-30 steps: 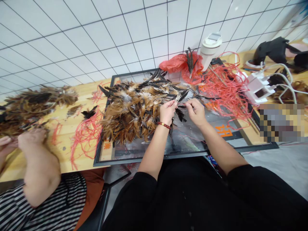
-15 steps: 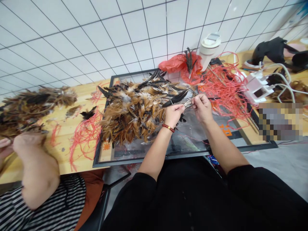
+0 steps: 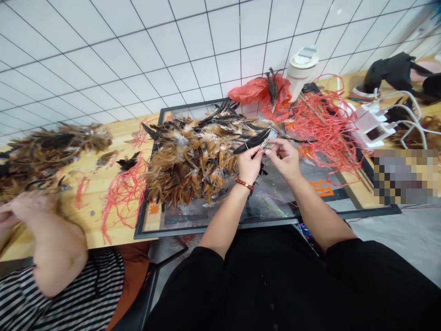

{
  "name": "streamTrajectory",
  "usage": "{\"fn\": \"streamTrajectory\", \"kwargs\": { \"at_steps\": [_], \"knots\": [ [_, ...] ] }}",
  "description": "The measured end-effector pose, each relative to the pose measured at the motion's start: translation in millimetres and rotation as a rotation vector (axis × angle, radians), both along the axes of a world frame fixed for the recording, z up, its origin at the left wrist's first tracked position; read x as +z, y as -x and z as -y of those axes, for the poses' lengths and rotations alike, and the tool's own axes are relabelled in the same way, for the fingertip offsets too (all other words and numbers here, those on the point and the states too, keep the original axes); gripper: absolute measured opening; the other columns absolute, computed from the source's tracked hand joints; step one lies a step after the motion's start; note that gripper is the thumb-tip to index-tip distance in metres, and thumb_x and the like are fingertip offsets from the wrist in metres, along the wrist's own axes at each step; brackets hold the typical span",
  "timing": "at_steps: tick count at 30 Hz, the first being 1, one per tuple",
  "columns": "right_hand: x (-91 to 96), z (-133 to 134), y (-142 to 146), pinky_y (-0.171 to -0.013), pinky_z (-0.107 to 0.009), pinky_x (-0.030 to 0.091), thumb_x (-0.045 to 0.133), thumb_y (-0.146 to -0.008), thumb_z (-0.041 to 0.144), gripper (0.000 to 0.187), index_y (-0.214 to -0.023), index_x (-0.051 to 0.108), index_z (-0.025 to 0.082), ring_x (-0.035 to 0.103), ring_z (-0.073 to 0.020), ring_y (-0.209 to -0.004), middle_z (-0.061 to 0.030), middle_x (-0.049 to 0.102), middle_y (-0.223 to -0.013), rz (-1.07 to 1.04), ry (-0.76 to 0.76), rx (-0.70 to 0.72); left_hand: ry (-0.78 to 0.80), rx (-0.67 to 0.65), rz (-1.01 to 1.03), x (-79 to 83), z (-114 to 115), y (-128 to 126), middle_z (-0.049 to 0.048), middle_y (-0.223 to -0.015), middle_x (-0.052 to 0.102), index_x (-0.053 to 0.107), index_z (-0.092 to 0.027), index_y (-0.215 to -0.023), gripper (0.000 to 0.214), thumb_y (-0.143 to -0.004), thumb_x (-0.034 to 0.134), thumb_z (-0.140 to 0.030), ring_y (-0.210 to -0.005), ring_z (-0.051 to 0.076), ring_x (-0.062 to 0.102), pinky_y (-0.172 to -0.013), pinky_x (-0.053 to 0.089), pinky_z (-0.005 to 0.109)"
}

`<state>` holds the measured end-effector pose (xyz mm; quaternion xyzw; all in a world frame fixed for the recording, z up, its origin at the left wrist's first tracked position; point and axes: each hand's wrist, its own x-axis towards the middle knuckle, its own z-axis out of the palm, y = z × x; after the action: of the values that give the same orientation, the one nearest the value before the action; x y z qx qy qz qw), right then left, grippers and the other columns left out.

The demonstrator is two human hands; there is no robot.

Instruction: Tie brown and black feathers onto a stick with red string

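My left hand (image 3: 249, 166), with a dark red bead bracelet at the wrist, pinches a small bunch of feathers. A long black feather (image 3: 254, 141) lies across the top of that bunch, its pale quill ends pointing right. My right hand (image 3: 284, 158) is close up against those quill ends, thumb and forefinger closed; what lies between them is too small to make out. Left of my hands a big heap of brown and black feathers (image 3: 193, 161) covers much of a black-framed glass panel (image 3: 206, 230).
Tangled red plastic strands (image 3: 320, 124) lie at right, with more red strands (image 3: 120, 197) at left. A red bag (image 3: 251, 92), a white lidded cup (image 3: 301, 71) and white chargers (image 3: 370, 124) stand behind. A co-worker's arm (image 3: 58, 239) rests near another feather pile (image 3: 51, 147).
My right hand has moved slightly left, closer to my left hand and the quill ends. The co-worker's hands at left have shifted. The view has moved a little.
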<state>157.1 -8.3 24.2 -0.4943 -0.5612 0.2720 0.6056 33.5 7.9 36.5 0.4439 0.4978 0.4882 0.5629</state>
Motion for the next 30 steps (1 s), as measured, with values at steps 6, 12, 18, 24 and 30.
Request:
{"fn": "streamTrajectory", "kwargs": {
  "at_steps": [6, 12, 18, 24, 30],
  "knots": [
    [3.5, 5, 0, -0.069, -0.031, 0.047, 0.062, -0.086, 0.044, 0.024, -0.088, 0.07, 0.022, 0.058, -0.015, -0.069, -0.0026, 0.067, -0.078, 0.18, -0.057, 0.054, -0.257, -0.068, -0.223, -1.0, 4, 1, 0.0061, -0.094, 0.073, 0.077, -0.02, -0.086, 0.021, -0.076, 0.065, -0.006, -0.097, 0.017, 0.064, -0.089, 0.048, 0.027],
    [-0.7, -8, 0, -0.045, -0.022, 0.029, 0.078, -0.066, 0.055, 0.041, -0.071, 0.056, 0.021, 0.03, -0.0061, -0.044, 0.006, 0.045, -0.056, -0.472, 0.088, -0.042, 0.282, -0.178, 0.329, 14.6, 9, -1, -0.0024, -0.069, 0.061, 0.061, -0.019, -0.12, 0.042, -0.079, 0.068, -0.014, -0.046, 0.003, 0.039, -0.044, 0.024, 0.014],
    [-0.7, -8, 4, -0.045, -0.023, 0.028, 0.078, -0.066, 0.056, 0.041, -0.073, 0.058, 0.02, 0.029, -0.0056, -0.045, 0.0062, 0.044, -0.057, -0.457, 0.087, -0.046, 0.28, -0.176, 0.387, 18.4, 12, -5, -0.0042, -0.066, 0.051, 0.068, -0.015, -0.101, 0.023, -0.082, 0.057, -0.007, -0.043, 0.0, 0.028, -0.041, 0.016, 0.014],
    [-5.2, -5, -2, -0.049, -0.023, 0.034, 0.075, -0.073, 0.052, 0.035, -0.077, 0.064, 0.02, 0.041, -0.0077, -0.05, 0.0034, 0.055, -0.061, -0.295, 0.057, -0.068, 0.279, -0.263, 0.21, 14.5, 13, -8, -0.0062, -0.063, 0.048, 0.069, -0.016, -0.102, 0.024, -0.082, 0.059, -0.007, -0.039, 0.0, 0.031, -0.038, 0.017, 0.016],
    [0.8, -5, -5, -0.049, -0.022, 0.037, 0.078, -0.07, 0.05, 0.035, -0.073, 0.065, 0.018, 0.042, -0.0068, -0.049, 0.0044, 0.054, -0.057, -0.318, 0.102, -0.032, 0.106, -0.311, -0.011, 3.3, 10, -7, -0.0058, -0.061, 0.051, 0.064, -0.016, -0.082, 0.012, -0.088, 0.061, -0.025, -0.043, 0.004, 0.048, -0.045, 0.036, 0.015]
  ]
}}
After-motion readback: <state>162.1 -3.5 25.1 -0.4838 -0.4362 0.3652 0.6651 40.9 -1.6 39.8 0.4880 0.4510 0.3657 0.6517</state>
